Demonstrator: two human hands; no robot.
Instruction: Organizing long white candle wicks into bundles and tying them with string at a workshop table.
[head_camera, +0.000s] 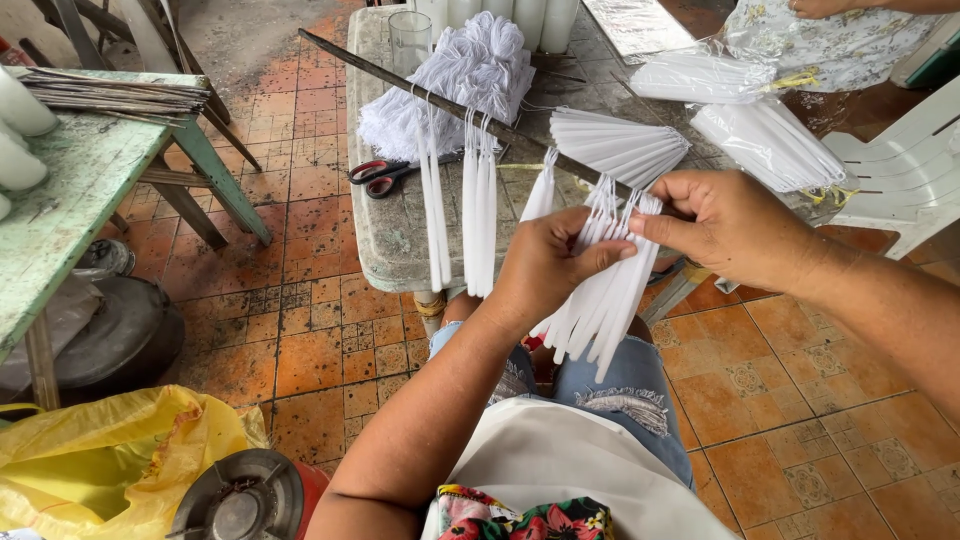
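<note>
My left hand (548, 265) grips a bunch of thin white taper candles (600, 300) that hang by their wicks and point down over my lap. My right hand (725, 225) pinches the top of the same bunch at the wicks. Just beyond, more white candles (478, 205) hang in pairs from a long dark rod (430, 95) lying across the stone table (390, 235). A fanned stack of finished candles (620, 145) lies on the table behind my hands.
Red-handled scissors (380, 175), a heap of white wick string (470, 75) and a glass (410, 40) sit on the table. Bagged candles (770, 140) lie at right beside a white plastic chair (900, 170). A green table (70, 190) and yellow bag (100, 460) stand left.
</note>
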